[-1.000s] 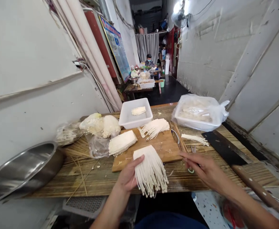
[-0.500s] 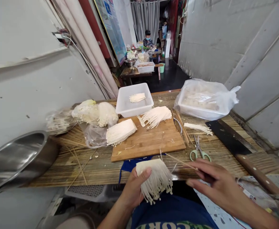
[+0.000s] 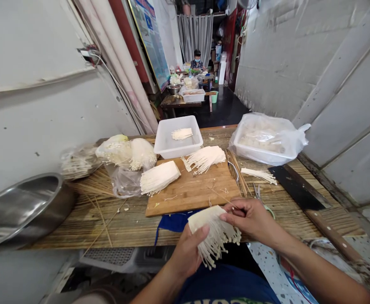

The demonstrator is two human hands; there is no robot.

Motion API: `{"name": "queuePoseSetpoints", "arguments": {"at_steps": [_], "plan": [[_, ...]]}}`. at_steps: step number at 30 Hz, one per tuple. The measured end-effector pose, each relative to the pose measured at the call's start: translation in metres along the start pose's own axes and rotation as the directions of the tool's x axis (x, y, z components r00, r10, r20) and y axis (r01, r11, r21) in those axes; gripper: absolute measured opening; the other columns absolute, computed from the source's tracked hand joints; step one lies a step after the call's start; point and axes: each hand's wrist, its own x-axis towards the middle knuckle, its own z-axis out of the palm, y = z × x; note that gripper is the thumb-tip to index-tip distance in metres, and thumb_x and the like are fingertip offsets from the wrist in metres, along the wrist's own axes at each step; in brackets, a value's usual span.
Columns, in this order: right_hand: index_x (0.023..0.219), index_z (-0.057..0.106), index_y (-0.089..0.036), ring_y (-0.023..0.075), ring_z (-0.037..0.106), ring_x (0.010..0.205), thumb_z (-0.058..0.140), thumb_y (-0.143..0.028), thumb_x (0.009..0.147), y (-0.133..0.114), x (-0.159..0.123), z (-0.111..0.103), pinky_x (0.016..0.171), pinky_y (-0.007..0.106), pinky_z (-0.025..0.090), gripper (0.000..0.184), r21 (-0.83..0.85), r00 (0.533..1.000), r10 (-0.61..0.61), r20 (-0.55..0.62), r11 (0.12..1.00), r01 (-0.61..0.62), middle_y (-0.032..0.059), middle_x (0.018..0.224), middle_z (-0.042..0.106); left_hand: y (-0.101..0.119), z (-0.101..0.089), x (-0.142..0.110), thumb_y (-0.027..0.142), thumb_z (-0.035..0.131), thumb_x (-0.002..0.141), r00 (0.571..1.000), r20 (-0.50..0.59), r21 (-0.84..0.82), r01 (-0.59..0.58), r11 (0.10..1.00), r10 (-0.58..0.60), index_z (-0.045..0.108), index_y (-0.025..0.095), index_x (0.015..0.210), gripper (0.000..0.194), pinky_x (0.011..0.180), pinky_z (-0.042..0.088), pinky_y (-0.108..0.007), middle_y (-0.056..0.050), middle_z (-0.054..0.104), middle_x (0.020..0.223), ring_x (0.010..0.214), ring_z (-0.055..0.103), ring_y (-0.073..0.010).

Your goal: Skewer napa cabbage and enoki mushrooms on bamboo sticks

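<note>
In the head view, my left hand [image 3: 185, 251] is closed around a flat bunch of enoki mushrooms [image 3: 214, 234], its thumb across the front and the stems fanning downward. My right hand [image 3: 251, 217] pinches a thin bamboo skewer [image 3: 221, 196] at the bunch's upper right corner, with fingertips touching the mushrooms. The skewer's far end points up and left over the cutting board [image 3: 191, 198]; whether it pierces the bunch is hidden. More enoki lie on the board, one stack [image 3: 160, 177] at left and a loose fan [image 3: 207, 159] at the back right.
Behind the board stands a white tub [image 3: 161, 147]; a bagged tub [image 3: 263, 145] is at right. Scissors [image 3: 257, 192] and a cleaver [image 3: 298, 188] lie right. Bagged enoki [image 3: 124, 152], loose skewers [image 3: 98, 181] and a steel basin [image 3: 42, 198] occupy the left. A person [image 3: 197, 61] sits far back.
My right hand has moved left with the skewer, from apart over the table edge to touching the enoki bunch. The held bunch has shifted slightly right and tilted.
</note>
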Motion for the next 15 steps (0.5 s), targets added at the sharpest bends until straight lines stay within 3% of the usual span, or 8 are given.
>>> {"name": "queuePoseSetpoints", "arguments": {"at_steps": [3, 6, 9, 12, 15], "plan": [[0.072, 0.069, -0.018, 0.0086, 0.045, 0.053, 0.067, -0.039, 0.076, -0.008, -0.001, -0.007, 0.047, 0.019, 0.033, 0.021, 0.015, 0.996, 0.063, 0.064, 0.998, -0.064, -0.0015, 0.063, 0.056, 0.008, 0.001, -0.007, 0.044, 0.077, 0.063, 0.985, 0.166, 0.007, 0.039, 0.999, -0.039, 0.057, 0.016, 0.126, 0.072, 0.101, 0.041, -0.044, -0.016, 0.065, 0.118, 0.112, 0.058, -0.0349], [0.072, 0.069, -0.017, 0.0083, 0.042, 0.053, 0.065, -0.039, 0.078, -0.017, -0.007, -0.008, 0.047, 0.020, 0.031, 0.023, -0.073, 0.995, 0.057, 0.083, 0.996, -0.051, -0.0015, 0.062, 0.054, 0.014, 0.006, -0.011, 0.040, 0.073, 0.071, 0.996, 0.086, 0.082, 0.010, 0.997, -0.017, 0.059, 0.019, 0.124, 0.059, 0.097, 0.043, -0.041, -0.013, 0.067, 0.116, 0.108, 0.061, -0.0308], [0.075, 0.070, -0.018, 0.0089, 0.044, 0.056, 0.062, -0.036, 0.083, -0.025, -0.014, -0.002, 0.050, 0.021, 0.033, 0.022, -0.174, 0.997, -0.009, 0.078, 0.984, 0.022, -0.0013, 0.064, 0.054, 0.016, 0.007, -0.011, 0.033, 0.073, 0.073, 0.996, -0.011, 0.249, -0.078, 0.965, 0.084, 0.066, 0.020, 0.115, 0.044, 0.087, 0.048, -0.034, -0.009, 0.071, 0.107, 0.097, 0.065, -0.0248], [0.084, 0.071, -0.021, 0.0107, 0.051, 0.063, 0.057, -0.035, 0.088, -0.031, -0.021, 0.005, 0.055, 0.021, 0.038, 0.020, -0.253, 0.993, -0.069, 0.098, 0.963, 0.092, -0.0009, 0.068, 0.057, 0.018, 0.006, -0.011, 0.028, 0.073, 0.075, 0.985, -0.025, 0.379, -0.150, 0.913, 0.172, 0.073, 0.018, 0.100, 0.027, 0.083, 0.049, -0.029, -0.007, 0.074, 0.098, 0.091, 0.067, -0.0219], [0.102, 0.068, -0.025, 0.0131, 0.058, 0.072, 0.055, -0.035, 0.090, -0.038, -0.029, 0.003, 0.063, 0.023, 0.045, 0.020, -0.353, 0.983, -0.122, 0.136, 0.921, 0.163, 0.0002, 0.079, 0.064, 0.023, 0.004, -0.014, 0.030, 0.070, 0.077, 0.983, -0.001, 0.368, -0.169, 0.914, 0.183, 0.075, 0.018, 0.092, 0.021, 0.082, 0.051, -0.030, -0.008, 0.074, 0.096, 0.090, 0.068, -0.0225]]}}
